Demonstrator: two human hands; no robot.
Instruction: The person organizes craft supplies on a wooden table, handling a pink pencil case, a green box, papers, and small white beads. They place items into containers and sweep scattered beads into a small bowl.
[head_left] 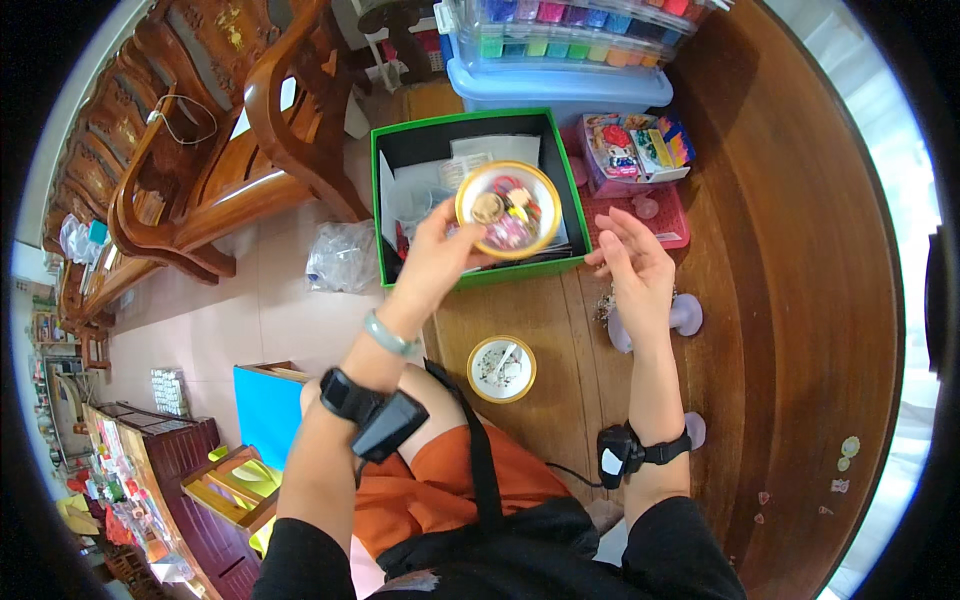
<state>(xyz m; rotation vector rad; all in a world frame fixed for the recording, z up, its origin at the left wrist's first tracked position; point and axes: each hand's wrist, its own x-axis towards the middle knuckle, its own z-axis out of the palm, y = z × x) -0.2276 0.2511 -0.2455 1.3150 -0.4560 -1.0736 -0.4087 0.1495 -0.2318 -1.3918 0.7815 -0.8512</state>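
A round bowl (548, 225) with a yellow rim, holding small colourful trinkets, is gripped at its left side by my left hand (437, 255). It hangs over a green-edged box (376, 180) with a dark inside, where papers and clear plastic pieces lie. My right hand (637, 262) is raised beside the box's near right corner, fingers apart, with nothing visible in it. Closer to me on the wooden surface rests a second yellow-rimmed bowl (531, 385), white inside, with small dark bits and a little white spoon (507, 358) in it.
Behind the box stands a blue-lidded bin (560, 88) under clear cases of coloured beads. A pink basket (678, 222) and a small box of colourful packs (640, 150) are at right. Lilac stands (686, 314) sit by my right forearm. A clear plastic bag (342, 258) lies left.
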